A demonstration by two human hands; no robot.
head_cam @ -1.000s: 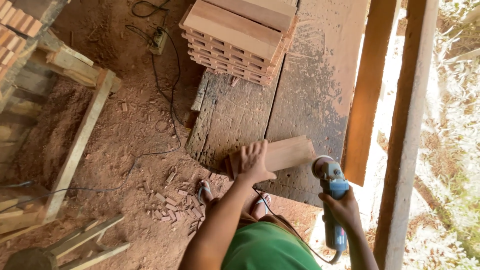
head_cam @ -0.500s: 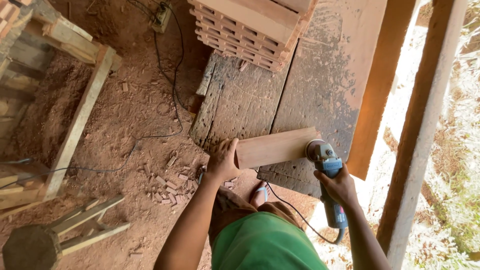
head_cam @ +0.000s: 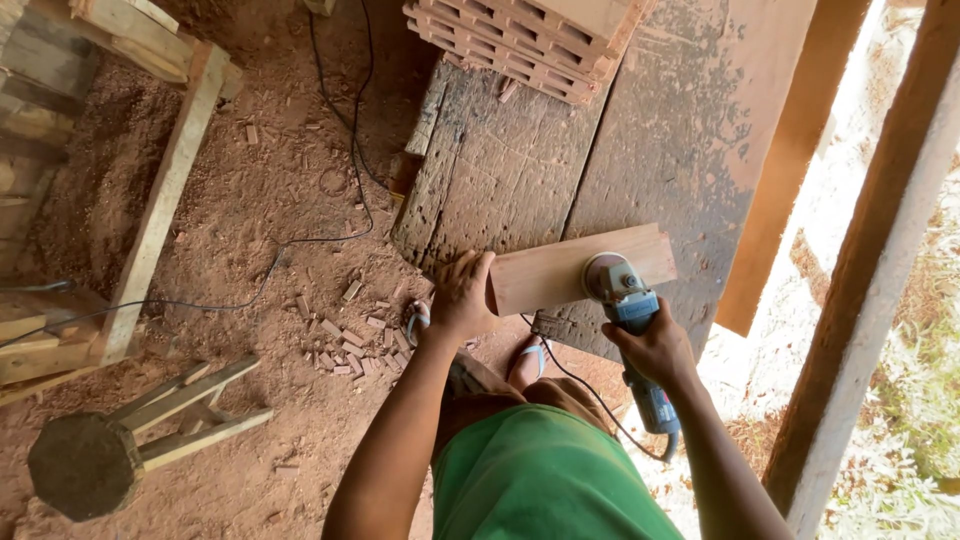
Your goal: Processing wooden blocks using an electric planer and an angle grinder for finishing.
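Observation:
A short light wooden board [head_cam: 560,268] lies across the near edge of a worn plank workbench [head_cam: 520,170]. My left hand [head_cam: 462,295] presses down on the board's left end. My right hand [head_cam: 655,345] grips the blue body of an angle grinder [head_cam: 625,300]. Its round sanding disc rests flat on the board's top, right of the middle. The grinder's cord trails down past my leg.
A stack of sanded boards [head_cam: 530,40] sits at the bench's far end. A black cable [head_cam: 330,130] runs over the sawdust floor among small offcuts [head_cam: 350,335]. A wooden stool [head_cam: 130,440] lies lower left, a timber frame [head_cam: 150,210] on the left, posts [head_cam: 870,300] on the right.
The view has shifted, so the bench sits higher in frame. The grinder's disc has moved from the board's right end onto its top face. My left hand stays on the left end.

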